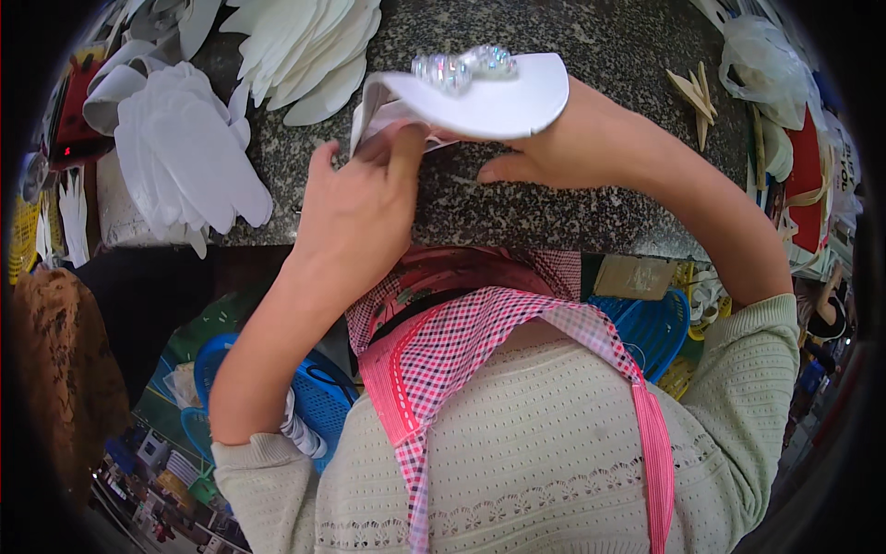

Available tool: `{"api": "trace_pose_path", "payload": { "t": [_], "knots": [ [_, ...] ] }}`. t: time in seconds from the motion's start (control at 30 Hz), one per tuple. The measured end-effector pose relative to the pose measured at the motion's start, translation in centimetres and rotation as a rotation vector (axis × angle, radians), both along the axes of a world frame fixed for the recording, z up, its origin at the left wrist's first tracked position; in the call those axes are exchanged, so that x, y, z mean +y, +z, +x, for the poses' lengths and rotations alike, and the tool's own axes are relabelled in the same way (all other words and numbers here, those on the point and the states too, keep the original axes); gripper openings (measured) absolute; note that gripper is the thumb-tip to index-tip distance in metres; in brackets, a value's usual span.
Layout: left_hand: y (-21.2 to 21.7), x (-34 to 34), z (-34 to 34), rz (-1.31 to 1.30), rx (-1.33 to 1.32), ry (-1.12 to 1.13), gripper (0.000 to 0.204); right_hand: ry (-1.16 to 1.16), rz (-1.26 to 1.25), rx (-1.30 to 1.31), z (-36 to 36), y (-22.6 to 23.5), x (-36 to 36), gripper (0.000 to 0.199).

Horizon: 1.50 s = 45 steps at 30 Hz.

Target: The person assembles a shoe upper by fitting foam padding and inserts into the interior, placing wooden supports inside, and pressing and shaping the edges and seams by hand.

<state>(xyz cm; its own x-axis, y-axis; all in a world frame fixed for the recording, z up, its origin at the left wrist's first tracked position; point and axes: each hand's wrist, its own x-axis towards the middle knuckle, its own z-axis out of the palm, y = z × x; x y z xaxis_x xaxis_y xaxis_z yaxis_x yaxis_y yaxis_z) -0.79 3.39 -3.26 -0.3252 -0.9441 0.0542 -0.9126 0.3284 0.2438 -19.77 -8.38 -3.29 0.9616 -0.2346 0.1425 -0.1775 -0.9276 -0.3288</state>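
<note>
Both my hands are at a white slipper raised just over the dark speckled tabletop. A bow-like ornament of shiny iridescent beads sits on its upper side. With curled fingers my left hand grips the slipper's folded left end, its fingertips partly hidden by the white material. My right hand supports the other end from below; its thumb shows under the edge, while the slipper hides the remaining fingers. To the left lie a pile of white sole-shaped pieces and a fanned stack of similar white pieces.
The speckled stone table ends close to my body. Thin wooden sticks and a crumpled clear plastic bag lie on the right. Blue baskets stand below the table edge. A red device is at the far left.
</note>
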Motion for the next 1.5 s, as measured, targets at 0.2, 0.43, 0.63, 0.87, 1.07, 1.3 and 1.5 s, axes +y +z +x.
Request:
{"api": "trace_pose_path", "payload": {
  "t": [0.2, 0.43, 0.63, 0.87, 1.07, 1.3, 1.5],
  "knots": [
    [-0.4, 0.0, -0.4, -0.133, -0.052, -0.035, 0.024, 0.016, -0.092, 0.017, 0.1, 0.6, 1.6, 0.048],
    [-2.7, 0.6, 0.1, -0.439, -0.086, -0.14, 0.015, -0.093, -0.099, -0.239, 2.3, -1.9, 2.7, 0.035],
    [-1.5, 1.6, 1.0, -0.473, -0.342, -0.141, 0.02, -0.073, -0.119, -0.262, 3.1, -2.5, 2.9, 0.022],
    [-1.4, 2.1, 1.3, -0.422, -0.319, -0.11, 0.037, -0.069, 0.098, -0.28, 4.9, -1.0, 3.7, 0.021],
    [-3.3, 4.2, 0.7, -0.085, -0.019, 0.108, 0.051, -0.14, 0.009, -0.146, 5.1, -3.5, 6.2, 0.035],
    [-2.5, 4.1, 1.6, -0.067, -0.336, 0.05, 0.054, -0.066, 0.106, 0.18, 6.0, -2.5, 5.3, 0.046],
    [-3.2, 3.8, 3.3, -0.069, -0.161, 0.008, 0.049, 0.042, -0.016, 0.077, 5.9, -3.3, 4.3, 0.047]
  ]
}}
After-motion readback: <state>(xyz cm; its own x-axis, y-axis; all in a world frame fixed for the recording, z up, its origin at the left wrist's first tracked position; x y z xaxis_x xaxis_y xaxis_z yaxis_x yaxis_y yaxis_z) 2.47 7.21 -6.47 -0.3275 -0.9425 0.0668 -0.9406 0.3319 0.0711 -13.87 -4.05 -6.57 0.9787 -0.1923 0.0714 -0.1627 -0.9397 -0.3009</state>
